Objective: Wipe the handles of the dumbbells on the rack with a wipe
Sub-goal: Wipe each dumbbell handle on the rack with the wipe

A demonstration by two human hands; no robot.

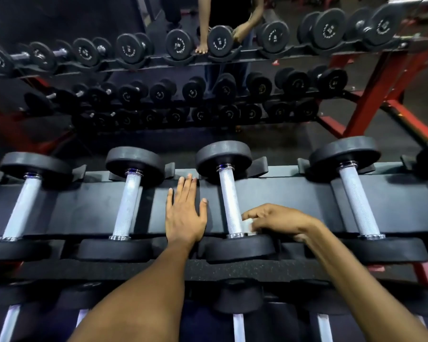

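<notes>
Head view, left hand (pixel 184 213) flat on rack (pixel 84 206), fingers straight, right hand (pixel 277 222) pinching wipe (pixel 248 227) against dumbbell handle (pixel 229 201).

We see our left hand (pixel 184 215) lying flat, fingers straight, on the black rack (pixel 84 206) between two dumbbells. Our right hand (pixel 279 222) curls its fingers round a white wipe (pixel 248 227), pressed against the lower end of the third dumbbell's handle (pixel 229 198). A mirror (pixel 208 70) ahead reflects rows of dumbbells and a red frame (pixel 371 95).
</notes>
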